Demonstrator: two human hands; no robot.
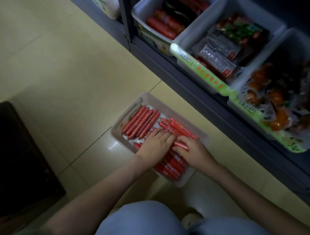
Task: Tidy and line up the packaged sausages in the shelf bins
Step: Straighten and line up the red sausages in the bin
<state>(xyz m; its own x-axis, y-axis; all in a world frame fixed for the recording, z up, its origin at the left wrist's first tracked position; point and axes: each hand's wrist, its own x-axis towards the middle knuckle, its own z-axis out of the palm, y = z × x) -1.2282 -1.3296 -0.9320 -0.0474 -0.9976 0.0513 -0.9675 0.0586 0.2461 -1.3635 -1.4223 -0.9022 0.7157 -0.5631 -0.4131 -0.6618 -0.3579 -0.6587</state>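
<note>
**A:** How are the hands set?

**B:** The left hand (156, 145) lies flat with its fingers straight, pressing on sausages near the middle of the floor bin (128, 110). It grips nothing. Just beside it, the right hand (193, 152) has fingers and thumb curled round 1 red sausage (180, 145).

**A:** And where does the stock sit in that bin?

**B:** At the far left corner there is a lined row (141, 122), the sticks side by side and parallel. Toward the far right edge is a loose heap (176, 127), its sticks crossing at angles. Along the near edge, partly under both wrists, lies a near stack (172, 166) that looks fairly even. The bin itself stands on the floor (64, 70), in front of the shelf (187, 79).

**A:** So which step is this?

**B:** I'd judge mid-sorting: 1 group is straight and the heap is not yet dealt with.

**A:** What does the next move need?

**B:** Probably turning the held sausage parallel to the row and laying it against it, while the flat hand keeps its neighbours from rolling. The 3 shelf bins (194, 29) at the right look jumbled and are not yet tidied.
</note>
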